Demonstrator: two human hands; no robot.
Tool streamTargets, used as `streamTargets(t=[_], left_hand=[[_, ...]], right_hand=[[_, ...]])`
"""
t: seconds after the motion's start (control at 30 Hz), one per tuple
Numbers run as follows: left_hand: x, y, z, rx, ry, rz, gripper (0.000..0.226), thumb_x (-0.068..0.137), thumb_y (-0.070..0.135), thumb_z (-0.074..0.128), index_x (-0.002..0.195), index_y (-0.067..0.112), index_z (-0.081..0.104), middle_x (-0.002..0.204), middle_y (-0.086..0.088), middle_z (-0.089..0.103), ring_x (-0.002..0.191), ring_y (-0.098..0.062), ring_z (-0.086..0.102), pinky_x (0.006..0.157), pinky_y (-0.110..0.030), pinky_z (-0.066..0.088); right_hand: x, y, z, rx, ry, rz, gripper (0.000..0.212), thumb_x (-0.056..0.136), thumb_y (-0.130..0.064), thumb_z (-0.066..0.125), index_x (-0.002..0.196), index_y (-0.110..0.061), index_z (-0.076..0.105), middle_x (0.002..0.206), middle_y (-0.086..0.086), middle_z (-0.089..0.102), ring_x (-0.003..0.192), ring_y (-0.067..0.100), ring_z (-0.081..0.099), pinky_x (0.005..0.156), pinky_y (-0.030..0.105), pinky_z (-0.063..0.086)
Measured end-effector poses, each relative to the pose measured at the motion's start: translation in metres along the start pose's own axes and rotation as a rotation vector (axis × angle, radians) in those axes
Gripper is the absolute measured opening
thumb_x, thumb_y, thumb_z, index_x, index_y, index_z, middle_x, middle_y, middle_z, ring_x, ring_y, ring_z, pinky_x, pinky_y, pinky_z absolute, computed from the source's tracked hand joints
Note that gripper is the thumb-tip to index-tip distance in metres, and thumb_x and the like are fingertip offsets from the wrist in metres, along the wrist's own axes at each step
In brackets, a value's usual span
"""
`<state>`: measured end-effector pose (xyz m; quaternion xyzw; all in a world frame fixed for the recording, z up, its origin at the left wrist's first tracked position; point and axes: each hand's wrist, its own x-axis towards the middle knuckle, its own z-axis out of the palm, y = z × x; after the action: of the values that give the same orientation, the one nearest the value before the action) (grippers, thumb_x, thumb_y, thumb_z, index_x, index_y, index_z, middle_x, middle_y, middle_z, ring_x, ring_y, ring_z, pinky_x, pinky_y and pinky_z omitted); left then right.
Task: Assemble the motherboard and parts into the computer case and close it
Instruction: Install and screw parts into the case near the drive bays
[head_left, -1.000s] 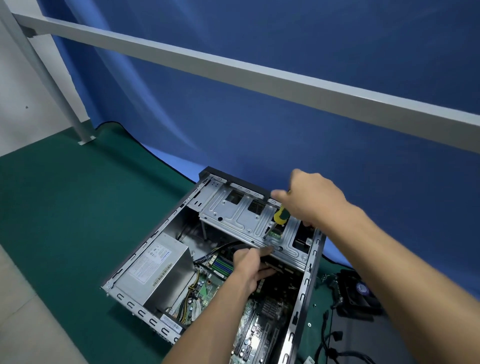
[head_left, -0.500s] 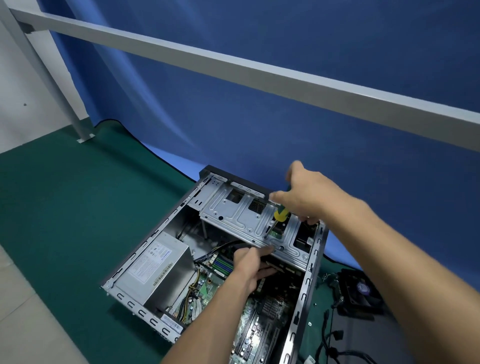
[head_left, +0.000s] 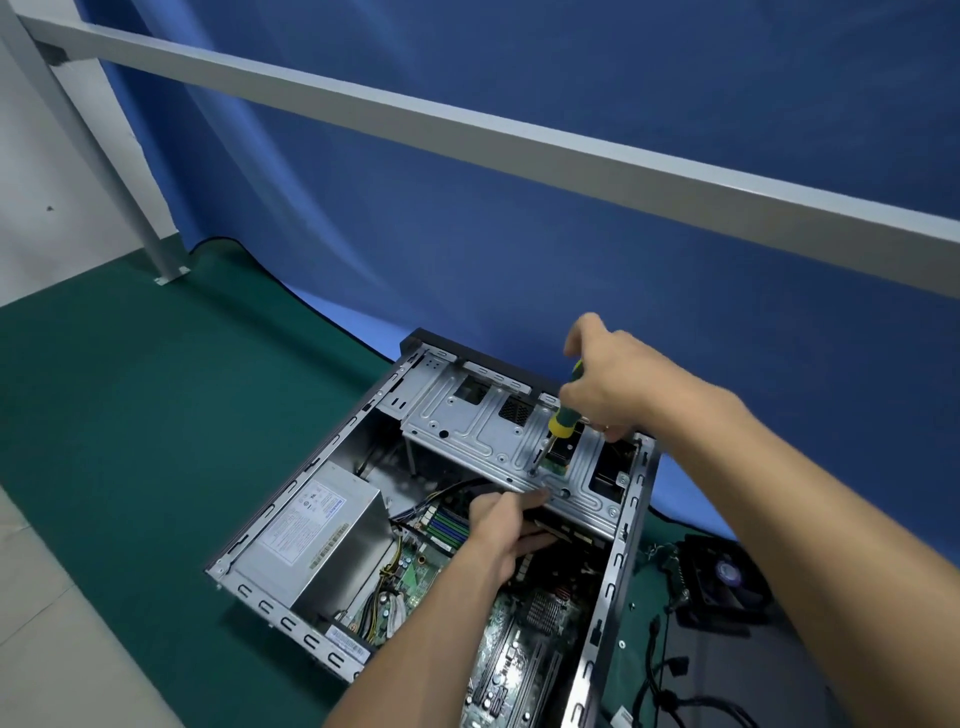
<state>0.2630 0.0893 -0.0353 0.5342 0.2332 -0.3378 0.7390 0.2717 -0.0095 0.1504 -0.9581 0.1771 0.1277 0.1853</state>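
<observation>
The open grey metal computer case lay on the table with the dark green mat, its side cover off. The right hand held the screwdriver with the green and yellow handle, fingers curled tight round it, and its tip pointed down at the silver metal drive tray at the far end of the case. Since a second before, this hand had risen a little and turned, so more of the handle showed. That looked like one more twist on a screw, though the screw itself was too small to see. The left hand stayed put under the near edge of the tray, fingers pressed to it, likely to keep it steady. The green motherboard already sat inside, beside the silver power supply box. A black fan lay outside on the right, so parts were left to fit, and the case was not yet closed.
</observation>
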Motion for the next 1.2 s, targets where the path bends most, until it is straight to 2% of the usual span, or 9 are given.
streamTargets(t=[0.13,0.23,0.33,0.57,0.63,0.77,0.9,1.03,1.2], left_hand=[[0.003,-0.001,0.0,-0.01,0.011,-0.003,0.022,0.078,0.001,0.072,0.097,-0.007,0.062,0.115,-0.027,0.062,0.106,-0.044,0.059,0.068,-0.043,0.059],[0.003,0.0,-0.001,-0.004,0.016,-0.003,0.035,0.077,0.003,0.073,0.107,-0.012,0.06,0.116,-0.028,0.061,0.105,-0.045,0.059,0.065,-0.042,0.06],[0.004,-0.002,-0.001,-0.006,0.024,-0.005,0.035,0.076,0.004,0.075,0.105,-0.01,0.06,0.114,-0.027,0.061,0.103,-0.045,0.06,0.064,-0.04,0.059],[0.002,0.0,0.001,-0.007,0.043,-0.013,0.025,0.078,0.003,0.074,0.098,-0.006,0.06,0.109,-0.019,0.06,0.098,-0.038,0.058,0.061,-0.039,0.06],[0.001,-0.002,0.002,-0.003,0.06,-0.008,0.019,0.078,0.002,0.073,0.091,-0.005,0.06,0.105,-0.019,0.062,0.093,-0.035,0.061,0.061,-0.039,0.06],[0.0,-0.006,0.004,-0.017,0.038,-0.009,0.032,0.08,0.004,0.07,0.105,-0.013,0.06,0.102,-0.027,0.067,0.086,-0.035,0.067,0.059,-0.038,0.059],[0.001,-0.017,0.004,0.026,0.078,-0.008,0.038,0.08,0.021,0.072,0.109,0.0,0.056,0.109,-0.019,0.06,0.088,-0.028,0.063,0.063,-0.04,0.06],[0.002,-0.031,0.017,-0.016,0.104,-0.031,0.048,0.086,0.034,0.062,0.119,0.0,0.051,0.116,-0.024,0.056,0.101,-0.035,0.061,0.056,-0.035,0.058],[0.004,-0.045,0.016,0.021,0.062,0.055,0.064,0.09,0.047,0.057,0.136,0.005,0.041,0.12,-0.012,0.048,0.086,-0.025,0.064,0.059,-0.035,0.058]], right_hand=[[0.0,0.0,0.003,-0.132,0.15,-0.012,0.028,0.095,-0.024,0.048,0.072,-0.012,0.04,0.07,0.006,0.048,0.058,0.022,0.044,0.046,0.026,0.028],[0.0,-0.007,0.0,-0.082,-0.006,-0.006,0.009,0.09,-0.017,0.052,0.089,-0.01,0.047,0.069,0.006,0.061,0.057,0.023,0.057,0.05,0.026,0.045],[-0.001,-0.011,-0.004,-0.091,0.022,-0.027,0.016,0.081,-0.001,0.048,0.066,-0.007,0.053,0.046,0.004,0.056,0.045,0.02,0.051,0.045,0.022,0.039],[-0.001,-0.025,-0.002,-0.398,0.028,-0.087,0.024,0.081,-0.007,0.055,0.065,-0.014,0.039,0.062,0.0,0.044,0.052,0.015,0.04,0.047,0.023,0.025],[-0.007,-0.018,0.0,-0.566,-0.011,-0.091,0.025,0.081,-0.01,0.056,0.064,-0.015,0.038,0.064,-0.001,0.042,0.055,0.016,0.04,0.051,0.024,0.03],[-0.014,0.014,0.021,-0.684,-0.118,-0.029,0.025,0.086,-0.021,0.051,0.065,-0.016,0.039,0.066,-0.004,0.042,0.068,0.021,0.05,0.062,0.026,0.04],[-0.017,0.055,0.041,-0.484,-0.089,0.042,0.028,0.087,-0.029,0.048,0.063,-0.017,0.04,0.065,-0.005,0.043,0.054,0.012,0.039,0.049,0.024,0.026],[-0.021,0.097,0.069,-0.012,0.028,0.188,0.039,0.083,-0.046,0.058,0.063,-0.014,0.046,0.063,-0.003,0.05,0.06,0.018,0.048,0.049,0.026,0.028],[-0.031,0.139,0.119,0.595,0.122,0.305,0.039,0.085,-0.032,0.067,0.059,-0.005,0.056,0.055,0.008,0.056,0.057,0.026,0.052,0.058,0.031,0.038]])
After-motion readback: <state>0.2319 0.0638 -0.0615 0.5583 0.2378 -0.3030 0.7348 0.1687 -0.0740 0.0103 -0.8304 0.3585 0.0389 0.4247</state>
